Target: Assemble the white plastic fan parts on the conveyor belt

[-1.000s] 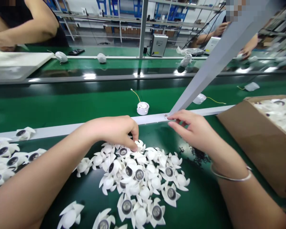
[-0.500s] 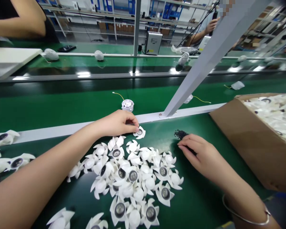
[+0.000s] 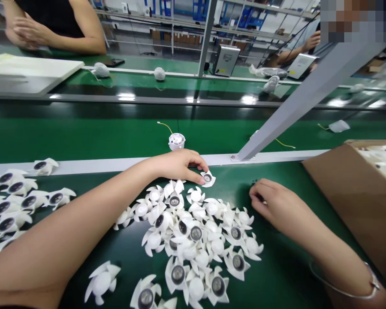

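Observation:
My left hand (image 3: 188, 167) pinches a small white fan impeller (image 3: 207, 177) between thumb and fingers, its dark round hub facing up. Just below lies a heap of similar white impellers (image 3: 196, 234), some hub up, others turned over. Right of the heap, my right hand (image 3: 268, 197) rests low over the green surface with thumb and fingers closed together. A few tiny black pieces (image 3: 254, 182) peek out beside its fingertips; most of that small pile is hidden behind the hand. Whatever the right fingertips hold is too small to make out.
A cardboard box (image 3: 350, 201) of white parts stands at the right. A slanted metal post (image 3: 296, 94) rises from the white rail (image 3: 128, 166). Beyond it, a round white housing (image 3: 176, 140) with a yellow wire sits on the green belt (image 3: 83, 137). More impellers (image 3: 28, 199) lie left. Co-workers are across.
The view has swung left, so things appear farther right. My right hand has moved over the black pile and covers most of it. My left hand still holds the impeller.

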